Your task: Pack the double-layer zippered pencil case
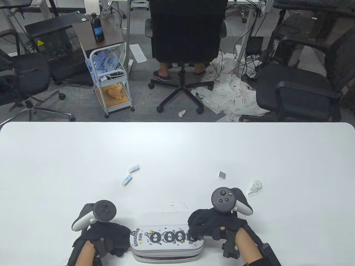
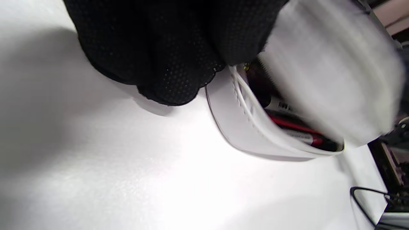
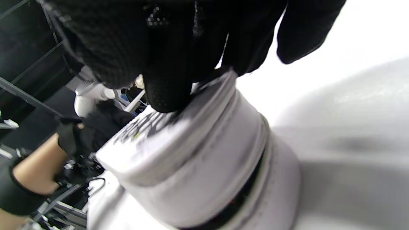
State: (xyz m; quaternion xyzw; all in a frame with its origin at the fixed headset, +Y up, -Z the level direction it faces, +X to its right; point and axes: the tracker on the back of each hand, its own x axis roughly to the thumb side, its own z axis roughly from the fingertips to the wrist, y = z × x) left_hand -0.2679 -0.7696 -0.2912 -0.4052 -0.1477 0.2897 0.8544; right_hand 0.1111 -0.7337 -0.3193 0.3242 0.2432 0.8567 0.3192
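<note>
- A white pencil case (image 1: 167, 243) printed with black cartoon figures lies at the near edge of the white counter (image 1: 177, 155), between two gloved hands; its lower layer gapes, showing red and black pens (image 2: 297, 131)
- The left hand (image 1: 109, 239) grips the case's left end, fingers curled
- The right hand (image 1: 210, 225) presses its fingertips (image 3: 166, 92) on the lid's right end
- Two erasers (image 1: 130, 174), a grey block (image 1: 222, 175) and a correction tape (image 1: 255, 188) lie farther out, well apart

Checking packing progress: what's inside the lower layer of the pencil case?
Through the gap in the pencil case, red-and-black pens show. The lid hides the rest, and the upper layer's contents cannot be seen.
</note>
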